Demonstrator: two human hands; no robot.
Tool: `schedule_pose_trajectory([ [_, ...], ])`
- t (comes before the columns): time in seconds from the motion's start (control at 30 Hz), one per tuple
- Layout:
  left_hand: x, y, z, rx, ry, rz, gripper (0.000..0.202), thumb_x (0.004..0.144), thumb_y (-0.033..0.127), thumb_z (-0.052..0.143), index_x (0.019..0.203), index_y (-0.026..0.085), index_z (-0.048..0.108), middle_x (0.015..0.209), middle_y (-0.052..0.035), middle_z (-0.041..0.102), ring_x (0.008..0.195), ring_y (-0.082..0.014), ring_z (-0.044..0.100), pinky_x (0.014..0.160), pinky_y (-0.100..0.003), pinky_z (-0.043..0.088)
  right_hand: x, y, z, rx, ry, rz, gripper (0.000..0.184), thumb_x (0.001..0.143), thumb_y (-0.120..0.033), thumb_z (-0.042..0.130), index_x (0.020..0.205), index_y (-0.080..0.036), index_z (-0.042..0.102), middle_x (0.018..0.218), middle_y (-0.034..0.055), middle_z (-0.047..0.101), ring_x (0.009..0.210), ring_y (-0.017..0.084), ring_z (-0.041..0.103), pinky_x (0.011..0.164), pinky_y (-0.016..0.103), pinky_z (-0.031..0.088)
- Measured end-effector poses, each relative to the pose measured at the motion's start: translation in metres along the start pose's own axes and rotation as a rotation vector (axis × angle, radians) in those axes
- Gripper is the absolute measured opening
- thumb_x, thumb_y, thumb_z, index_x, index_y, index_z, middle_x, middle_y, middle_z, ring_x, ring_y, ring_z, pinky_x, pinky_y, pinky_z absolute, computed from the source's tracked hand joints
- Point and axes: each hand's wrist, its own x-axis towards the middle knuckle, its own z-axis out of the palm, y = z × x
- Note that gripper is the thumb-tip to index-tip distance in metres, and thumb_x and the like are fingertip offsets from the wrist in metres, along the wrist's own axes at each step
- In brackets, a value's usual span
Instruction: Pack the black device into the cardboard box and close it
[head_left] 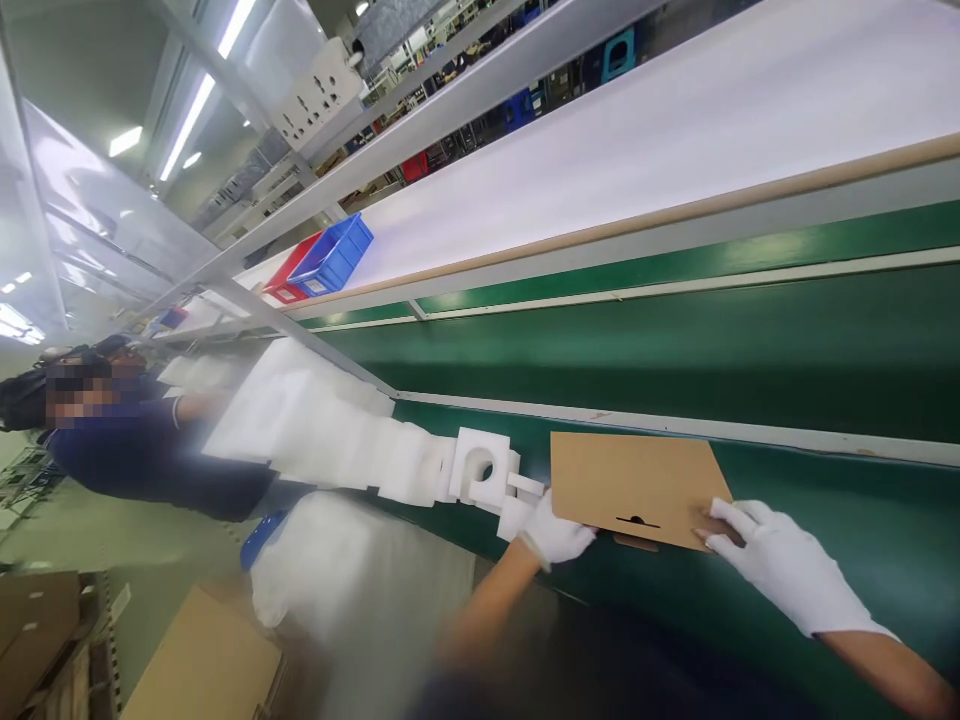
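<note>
The white-gloved right hand (784, 568) and white-gloved left hand (559, 532) are clamping their grips on near corners of a flat, brown cardboard box (634, 482), presumably steadying it over the green tabletop (862, 520).

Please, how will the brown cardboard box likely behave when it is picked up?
The brown cardboard box probably keeps its shape, since its top looks flat and straight-edged. It seems unlikely to roll, given its angular shape. Being cardboard, it may be light, though its inside is hidden.
</note>
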Motion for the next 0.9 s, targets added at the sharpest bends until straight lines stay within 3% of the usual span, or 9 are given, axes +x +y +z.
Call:
schedule_pose_trajectory([
  [0.1, -0.032, -0.015, 0.000, -0.341, 0.299, -0.259, 0.042, 0.094, 0.031, 0.034, 0.130, 0.012, 0.044, 0.135, -0.0170, 0.044, 0.128, -0.0277, 0.038, 0.109, -0.050, 0.030, 0.001, 0.010, 0.002, 0.081, -0.020, 0.157, 0.058, 0.081, -0.056, 0.041, 0.126, -0.021, 0.052, 0.123, 0.0229, 0.052, 0.087, 0.038, 0.060, 0.066, 0.048, 0.048],
  [0.17, -0.036, -0.021, -0.001, -0.511, 0.371, -0.354, 0.047, 0.096, 0.030, 0.029, 0.138, 0.010, 0.033, 0.130, -0.0172, 0.049, 0.121, -0.0242, 0.046, 0.106, -0.044, 0.037, 0.003, 0.013, 0.003, 0.200, -0.126, 0.207, 0.066, 0.081, -0.056, 0.042, 0.138, -0.023, 0.040, 0.121, 0.0223, 0.055, 0.081, 0.036, 0.062, 0.064, 0.045, 0.048],
  [0.3, -0.017, -0.020, -0.012, -0.741, 0.209, -0.289, 0.077, 0.086, 0.031, 0.057, 0.147, 0.012, 0.015, 0.109, -0.0105, 0.063, 0.098, -0.0189, 0.062, 0.093, -0.036, 0.050, 0.006, 0.020, 0.005, 0.353, -0.138, 0.135, 0.071, 0.079, -0.055, 0.048, 0.142, -0.023, 0.033, 0.125, 0.0204, 0.054, 0.096, 0.035, 0.061, 0.071, 0.041, 0.049],
  [0.4, -0.006, -0.018, -0.026, -0.930, 0.088, -0.171, 0.087, 0.079, 0.031, 0.067, 0.148, 0.013, 0.016, 0.127, -0.0140, 0.054, 0.117, -0.0217, 0.053, 0.102, -0.037, 0.044, 0.012, 0.026, 0.007, 0.378, -0.078, 0.055, 0.066, 0.077, -0.055, 0.049, 0.135, -0.023, 0.040, 0.126, 0.0184, 0.052, 0.095, 0.032, 0.061, 0.071, 0.038, 0.049],
  [0.5, -0.005, -0.021, -0.034, -0.655, 0.085, -0.127, 0.078, 0.081, 0.031, 0.065, 0.146, 0.014, 0.024, 0.140, -0.0134, 0.043, 0.128, -0.0228, 0.043, 0.105, -0.036, 0.043, 0.020, 0.032, 0.007, 0.327, -0.012, -0.054, 0.065, 0.075, -0.060, 0.049, 0.127, -0.022, 0.047, 0.118, 0.0150, 0.057, 0.089, 0.029, 0.061, 0.068, 0.035, 0.050],
  [0.57, -0.005, -0.025, -0.034, -0.386, 0.110, -0.113, 0.065, 0.086, 0.030, 0.060, 0.143, 0.015, 0.032, 0.138, -0.0119, 0.046, 0.125, -0.0216, 0.046, 0.103, -0.036, 0.044, 0.025, 0.036, 0.008, 0.264, 0.077, -0.150, 0.062, 0.077, -0.064, 0.046, 0.122, -0.022, 0.051, 0.110, 0.0118, 0.060, 0.084, 0.026, 0.062, 0.064, 0.033, 0.049],
  [0.73, 0.004, -0.032, -0.021, -0.037, 0.119, -0.062, 0.042, 0.088, 0.035, 0.058, 0.125, 0.016, 0.054, 0.108, -0.0089, 0.064, 0.104, -0.0237, 0.056, 0.092, -0.041, 0.047, 0.029, 0.053, 0.015, -0.012, 0.309, -0.412, 0.048, 0.090, -0.060, 0.032, 0.108, -0.024, 0.060, 0.080, 0.0047, 0.059, 0.059, 0.017, 0.053, 0.045, 0.027, 0.037],
  [0.83, 0.007, -0.032, -0.008, 0.133, 0.110, -0.026, 0.039, 0.089, 0.037, 0.056, 0.122, 0.015, 0.056, 0.097, -0.0081, 0.064, 0.093, -0.0222, 0.057, 0.084, -0.038, 0.047, 0.029, 0.059, 0.013, -0.212, 0.440, -0.591, 0.045, 0.093, -0.051, 0.030, 0.094, -0.023, 0.065, 0.066, 0.0038, 0.052, 0.051, 0.018, 0.044, 0.045, 0.031, 0.031],
  [0.9, 0.005, -0.031, 0.000, 0.216, 0.119, -0.016, 0.039, 0.091, 0.040, 0.052, 0.121, 0.017, 0.055, 0.095, -0.0073, 0.064, 0.091, -0.0206, 0.056, 0.081, -0.036, 0.046, 0.030, 0.058, 0.008, -0.289, 0.525, -0.668, 0.045, 0.092, -0.049, 0.033, 0.085, -0.022, 0.068, 0.070, 0.0069, 0.056, 0.054, 0.019, 0.046, 0.050, 0.035, 0.035],
])
